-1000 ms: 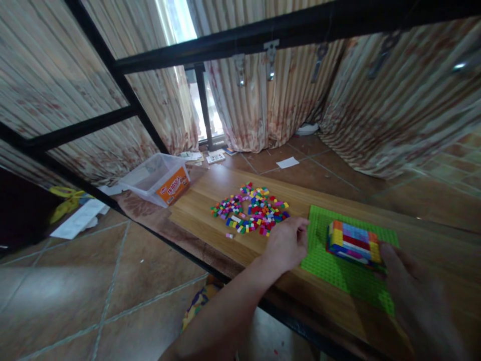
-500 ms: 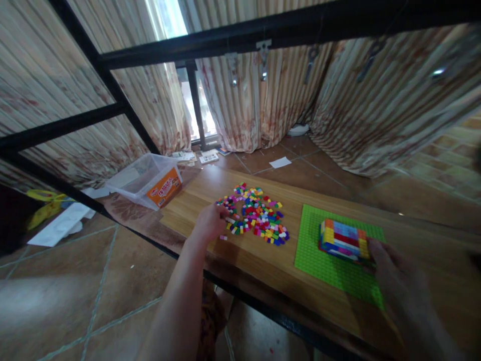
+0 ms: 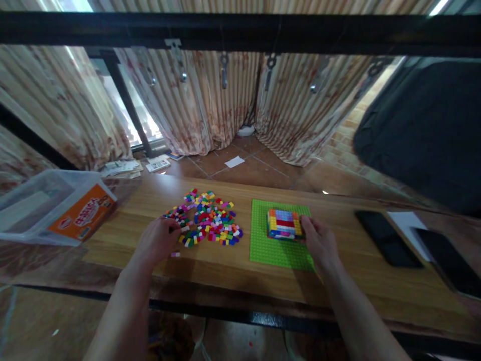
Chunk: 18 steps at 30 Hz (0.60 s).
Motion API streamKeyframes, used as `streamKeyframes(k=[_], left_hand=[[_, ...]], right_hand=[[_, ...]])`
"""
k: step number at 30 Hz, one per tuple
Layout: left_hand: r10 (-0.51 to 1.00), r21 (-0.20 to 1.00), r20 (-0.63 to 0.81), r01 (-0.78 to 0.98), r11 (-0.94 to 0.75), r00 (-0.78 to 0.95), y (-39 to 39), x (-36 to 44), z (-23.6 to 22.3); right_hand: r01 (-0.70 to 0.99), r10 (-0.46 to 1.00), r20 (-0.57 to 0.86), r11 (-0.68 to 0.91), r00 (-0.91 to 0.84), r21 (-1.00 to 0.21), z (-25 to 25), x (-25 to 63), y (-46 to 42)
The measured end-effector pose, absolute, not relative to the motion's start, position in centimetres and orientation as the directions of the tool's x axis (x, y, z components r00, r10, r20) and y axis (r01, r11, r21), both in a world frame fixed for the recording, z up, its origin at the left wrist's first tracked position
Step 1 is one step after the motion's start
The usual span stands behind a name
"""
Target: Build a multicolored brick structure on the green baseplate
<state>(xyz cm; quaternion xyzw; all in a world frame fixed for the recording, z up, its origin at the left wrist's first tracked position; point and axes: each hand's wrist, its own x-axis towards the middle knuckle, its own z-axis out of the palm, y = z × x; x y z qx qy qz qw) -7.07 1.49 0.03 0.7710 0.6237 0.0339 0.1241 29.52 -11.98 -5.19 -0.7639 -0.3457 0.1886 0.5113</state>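
A heap of small coloured bricks (image 3: pixel 208 223) lies on the wooden table (image 3: pixel 240 271). My left hand (image 3: pixel 156 240) rests at the heap's left edge, fingers curled over a few bricks; what it pinches is hidden. A green baseplate (image 3: pixel 276 248) lies to the right of the heap and carries a multicoloured brick block (image 3: pixel 283 223). My right hand (image 3: pixel 319 240) touches the block's right side with its fingers bent against it. A single pink brick (image 3: pixel 175 254) lies loose near my left wrist.
A clear plastic box with an orange label (image 3: pixel 80 213) stands at the table's left. Two dark phones (image 3: pixel 387 230) (image 3: pixel 449 260) lie at the right, with white paper between them. Black metal bars cross overhead. Curtains hang behind; papers lie on the tiled floor.
My left hand went from the baseplate's left edge to the left side of the brick heap. The view swung right and levelled, bringing the phones into sight. My right hand stays at the block.
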Motion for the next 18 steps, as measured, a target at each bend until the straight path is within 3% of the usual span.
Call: streamKeyframes(k=[3,10,18], left_hand=[[0.968,0.226,-0.105,0.953,-0.201,0.229,1.7,-7.0,0.0],[0.969,0.206,-0.067,0.954,-0.219,0.237,2.2,-7.6,-0.4],[0.983,0.479,-0.056,0.869,-0.127,0.175,1.4,-7.2,1.6]], right_hand=[[0.258,0.707,-0.003,-0.261,0.708,-0.930,-4.9,29.4,-11.8],[0.241,0.687,0.008,-0.244,0.726,-0.939,-4.8,29.6,-11.8],[0.200,0.618,0.014,-0.234,0.786,-0.951,-4.2,29.8,-11.7]])
